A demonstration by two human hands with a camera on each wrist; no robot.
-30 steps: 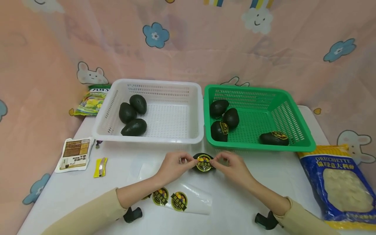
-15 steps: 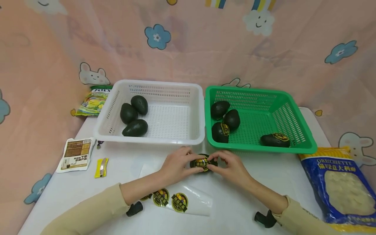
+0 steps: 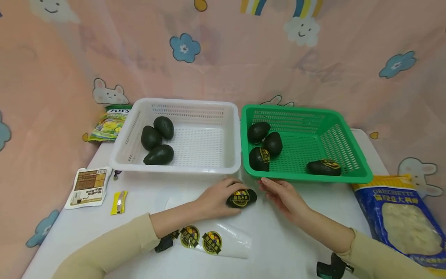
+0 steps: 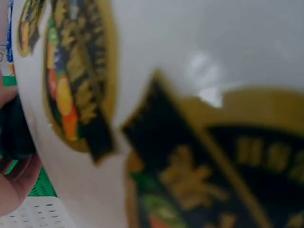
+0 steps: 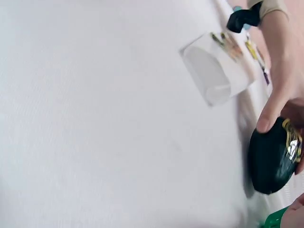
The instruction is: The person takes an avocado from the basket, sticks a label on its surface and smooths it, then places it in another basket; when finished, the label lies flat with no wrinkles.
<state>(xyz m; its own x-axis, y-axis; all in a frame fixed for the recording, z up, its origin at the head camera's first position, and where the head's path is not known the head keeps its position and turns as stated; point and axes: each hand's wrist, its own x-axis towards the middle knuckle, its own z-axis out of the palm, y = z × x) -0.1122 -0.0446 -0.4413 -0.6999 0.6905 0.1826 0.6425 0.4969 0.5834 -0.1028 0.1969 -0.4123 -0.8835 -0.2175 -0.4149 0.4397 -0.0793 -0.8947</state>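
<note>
A dark green avocado (image 3: pixel 252 197) with a black-and-gold round sticker (image 3: pixel 240 198) on its top lies on the white table. My left hand (image 3: pixel 217 198) holds it from the left, thumb on the near side and fingers over the far side. To its right is my right hand (image 3: pixel 287 199), apart from the avocado, fingers loosely bent with nothing seen in them, close to the green basket's front. A clear sheet of stickers (image 3: pixel 232 248) lies below the left forearm; its stickers (image 4: pixel 80 71) fill the left wrist view. The avocado (image 5: pixel 270 159) also appears in the right wrist view.
Three avocados sit in the white basket (image 3: pixel 177 168). Several more are in the green basket (image 3: pixel 306 177), some with stickers. A blue-yellow pasta bag (image 3: pixel 400 221) lies right; a green snack bag (image 3: pixel 109 123), white pouch (image 3: pixel 88 187) and yellow packet (image 3: pixel 119 202) lie left.
Both hands were pressing the sticker onto the avocado. The right hand has since let go and moved right; the left hand has wrapped further round the avocado.
</note>
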